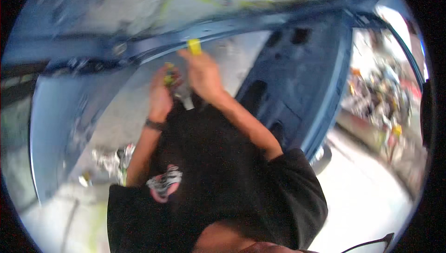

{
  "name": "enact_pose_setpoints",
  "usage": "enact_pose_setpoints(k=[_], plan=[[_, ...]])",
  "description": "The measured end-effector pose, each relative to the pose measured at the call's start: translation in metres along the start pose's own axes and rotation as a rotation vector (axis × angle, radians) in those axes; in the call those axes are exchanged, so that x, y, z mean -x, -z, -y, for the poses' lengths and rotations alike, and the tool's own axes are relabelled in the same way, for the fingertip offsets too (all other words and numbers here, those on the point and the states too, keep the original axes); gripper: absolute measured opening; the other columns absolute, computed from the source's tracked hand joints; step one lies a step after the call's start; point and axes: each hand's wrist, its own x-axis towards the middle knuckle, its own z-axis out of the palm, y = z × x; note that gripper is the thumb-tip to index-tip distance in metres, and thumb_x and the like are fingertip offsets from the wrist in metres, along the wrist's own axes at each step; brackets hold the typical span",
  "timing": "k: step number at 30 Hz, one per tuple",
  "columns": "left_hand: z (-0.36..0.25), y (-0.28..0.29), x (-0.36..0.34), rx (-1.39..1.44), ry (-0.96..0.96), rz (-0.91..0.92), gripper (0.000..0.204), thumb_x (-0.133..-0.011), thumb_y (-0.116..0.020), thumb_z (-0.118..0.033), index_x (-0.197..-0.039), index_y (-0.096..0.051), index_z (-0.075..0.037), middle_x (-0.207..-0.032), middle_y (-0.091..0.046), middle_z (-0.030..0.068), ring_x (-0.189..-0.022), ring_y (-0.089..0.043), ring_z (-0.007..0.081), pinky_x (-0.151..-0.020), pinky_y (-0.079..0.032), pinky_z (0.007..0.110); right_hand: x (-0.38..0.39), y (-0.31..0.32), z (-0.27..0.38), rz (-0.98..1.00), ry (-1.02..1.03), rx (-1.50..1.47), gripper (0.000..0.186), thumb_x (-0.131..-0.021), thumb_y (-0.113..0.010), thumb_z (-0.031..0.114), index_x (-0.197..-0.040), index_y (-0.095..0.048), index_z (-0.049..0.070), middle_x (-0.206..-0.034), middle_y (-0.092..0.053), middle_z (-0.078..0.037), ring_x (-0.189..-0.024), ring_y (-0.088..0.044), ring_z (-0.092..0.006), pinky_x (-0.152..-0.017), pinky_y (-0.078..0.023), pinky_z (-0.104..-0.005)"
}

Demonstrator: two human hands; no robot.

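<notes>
My left hand (160, 95), with a dark band at its wrist, is closed around a small yellow, red and dark object (172, 75); blur hides its kind. Beside it, a little farther forward, my right hand (204, 76) grips a small yellow block-shaped thing (194, 46) at its fingertips. The yellow thing is right by the blue metal sill (223, 29) of a vehicle body; I cannot tell whether they touch. The two hands are apart.
Blue door-like panels stand on my left (69, 113) and right (302, 72). A crumpled pale bundle (114, 160) lies low on the left. Beyond the right panel, a heap of mixed items (383, 90) lies behind a low ledge (371, 134).
</notes>
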Motion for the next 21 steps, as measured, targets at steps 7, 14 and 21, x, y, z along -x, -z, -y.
enact_pose_setpoints(k=[7, 14, 21], plan=[[-0.039, -0.045, 0.031, 0.005, -0.163, 0.151, 0.039, -0.099, -0.047, -0.037, -0.123, -0.052, -0.007, -0.114, -0.058, 0.0049, -0.098, -0.059, 0.0172, -0.082, -0.049, 0.035, 0.005, 0.015, 0.048, 0.347, -0.164, 0.166, 0.058, -0.079, -0.058, 0.012, -0.136, -0.045, 0.012, -0.092, -0.06, -0.019, -0.066, -0.064, -0.0378, -0.058, -0.054, -0.0453], [-0.044, -0.024, 0.043, 0.002, -0.131, 0.055, 0.033, -0.097, -0.053, -0.034, -0.111, -0.06, -0.005, -0.102, -0.06, 0.0014, -0.089, -0.057, 0.0122, -0.074, -0.047, 0.027, 0.031, 0.006, 0.075, 0.498, -0.123, 0.248, 0.057, -0.081, -0.053, 0.012, -0.136, -0.041, 0.007, -0.094, -0.059, -0.022, -0.062, -0.064, -0.0384, -0.054, -0.054, -0.0472], [-0.045, -0.012, 0.036, -0.21, -0.232, 0.065, 0.029, -0.095, -0.056, -0.033, -0.1, -0.063, -0.005, -0.089, -0.06, -0.0003, -0.079, -0.055, 0.0099, -0.065, -0.043, 0.026, 0.034, -0.007, 0.09, 0.366, -0.086, 0.32, 0.041, -0.082, -0.052, 0.011, -0.122, -0.051, 0.002, -0.087, -0.057, -0.022, -0.059, -0.063, -0.0376, -0.051, -0.052, -0.0461]])
